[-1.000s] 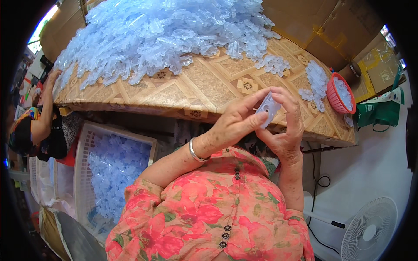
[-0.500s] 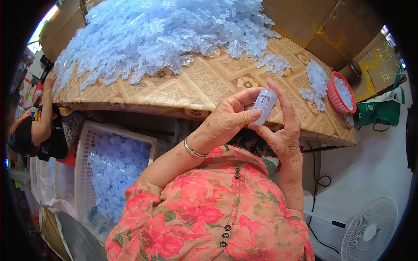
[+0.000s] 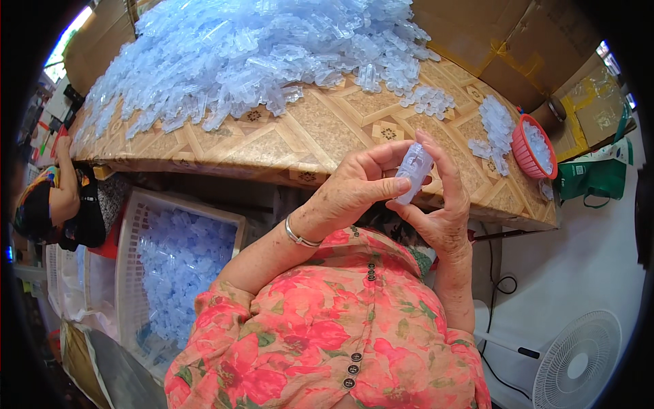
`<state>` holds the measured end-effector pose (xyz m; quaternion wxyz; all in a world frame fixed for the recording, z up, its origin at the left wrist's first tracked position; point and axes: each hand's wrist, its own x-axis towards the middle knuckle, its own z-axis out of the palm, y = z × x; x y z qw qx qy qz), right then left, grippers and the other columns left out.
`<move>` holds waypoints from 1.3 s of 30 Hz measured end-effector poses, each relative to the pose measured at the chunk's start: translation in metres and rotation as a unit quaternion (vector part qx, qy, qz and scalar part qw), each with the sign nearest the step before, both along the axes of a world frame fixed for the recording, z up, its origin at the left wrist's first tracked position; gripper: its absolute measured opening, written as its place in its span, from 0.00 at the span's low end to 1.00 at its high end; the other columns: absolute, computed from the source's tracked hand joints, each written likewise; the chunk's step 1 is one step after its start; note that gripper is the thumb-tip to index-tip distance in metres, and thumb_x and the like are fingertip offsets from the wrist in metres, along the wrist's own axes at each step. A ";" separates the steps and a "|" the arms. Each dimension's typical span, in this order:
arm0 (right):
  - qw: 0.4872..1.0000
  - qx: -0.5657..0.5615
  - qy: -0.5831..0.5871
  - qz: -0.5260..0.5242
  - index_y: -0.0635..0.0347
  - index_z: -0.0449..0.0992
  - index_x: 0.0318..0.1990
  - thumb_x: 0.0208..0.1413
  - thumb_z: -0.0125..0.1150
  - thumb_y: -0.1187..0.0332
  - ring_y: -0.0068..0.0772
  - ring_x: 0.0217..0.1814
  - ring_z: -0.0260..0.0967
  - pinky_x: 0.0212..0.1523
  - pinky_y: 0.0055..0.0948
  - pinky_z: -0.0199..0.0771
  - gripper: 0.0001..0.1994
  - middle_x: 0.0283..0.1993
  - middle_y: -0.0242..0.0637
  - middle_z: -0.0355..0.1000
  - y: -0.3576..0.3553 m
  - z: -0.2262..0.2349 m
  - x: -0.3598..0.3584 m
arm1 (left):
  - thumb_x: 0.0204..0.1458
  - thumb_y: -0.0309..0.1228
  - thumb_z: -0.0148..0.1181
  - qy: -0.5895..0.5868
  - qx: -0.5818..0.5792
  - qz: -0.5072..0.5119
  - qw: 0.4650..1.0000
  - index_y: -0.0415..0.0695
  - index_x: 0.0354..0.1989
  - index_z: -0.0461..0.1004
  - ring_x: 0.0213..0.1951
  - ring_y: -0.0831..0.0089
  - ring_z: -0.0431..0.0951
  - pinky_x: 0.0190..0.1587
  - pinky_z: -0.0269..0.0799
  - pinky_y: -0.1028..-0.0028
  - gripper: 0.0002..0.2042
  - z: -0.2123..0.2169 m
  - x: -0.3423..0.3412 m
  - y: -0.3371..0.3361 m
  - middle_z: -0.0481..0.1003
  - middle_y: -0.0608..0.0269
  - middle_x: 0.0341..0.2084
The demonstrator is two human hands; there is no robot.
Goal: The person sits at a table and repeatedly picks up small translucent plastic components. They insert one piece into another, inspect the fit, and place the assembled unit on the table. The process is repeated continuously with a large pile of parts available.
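Observation:
Over the table's front edge, a clear, bluish plastic piece point(image 3: 415, 168) of short ribbed tube shape is held at a tilt. My left hand point(image 3: 361, 176) is closed on it, thumb across its near side and fingers behind. My right hand point(image 3: 446, 198) curves round from the other side, its forefinger at the upper end and its thumb by the lower end. Part of its other fingers is hidden behind the piece. Beyond my hands, a big heap of similar clear pieces point(image 3: 252, 58) covers the far and left table point(image 3: 320, 126).
A red basket point(image 3: 523, 151) of pieces stands at the table's right end, beside a small pile point(image 3: 496, 126). Below the table at left is a white crate point(image 3: 129, 273) full of pieces. A green bag point(image 3: 599, 177), a white fan point(image 3: 578, 365) and another person's arm point(image 3: 65, 177) flank me.
My right forefinger has bent in over the upper end of the plastic piece, and the right thumb has shifted slightly down. At far left, the other person's hand has moved lower and away from the heap.

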<state>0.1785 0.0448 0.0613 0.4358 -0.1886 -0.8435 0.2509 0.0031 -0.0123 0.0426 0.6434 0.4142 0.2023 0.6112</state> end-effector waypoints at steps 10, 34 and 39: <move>0.998 -0.064 0.016 0.010 0.57 0.64 0.67 0.39 0.81 0.73 0.43 0.74 0.60 0.72 0.42 0.59 0.44 0.71 0.48 0.64 -0.001 -0.005 0.000 | 0.66 0.36 0.57 0.002 -0.002 -0.003 1.000 0.37 0.70 0.62 0.57 0.76 0.74 0.60 0.71 0.73 0.27 0.002 0.002 -0.006 0.73 0.62 0.58; 1.000 -0.002 0.024 0.004 0.56 0.64 0.66 0.39 0.81 0.74 0.47 0.72 0.64 0.70 0.42 0.64 0.43 0.70 0.49 0.65 -0.001 -0.009 -0.003 | 0.65 0.30 0.59 0.028 0.025 0.030 0.999 0.37 0.68 0.65 0.55 0.77 0.74 0.58 0.72 0.74 0.25 -0.001 0.001 -0.004 0.75 0.62 0.56; 1.000 0.013 0.014 -0.005 0.56 0.63 0.66 0.40 0.81 0.72 0.47 0.72 0.63 0.70 0.43 0.63 0.43 0.70 0.51 0.65 -0.001 -0.011 -0.003 | 0.65 0.32 0.58 0.028 0.021 0.032 0.999 0.37 0.68 0.65 0.55 0.78 0.74 0.58 0.71 0.74 0.25 -0.002 0.002 -0.005 0.75 0.62 0.56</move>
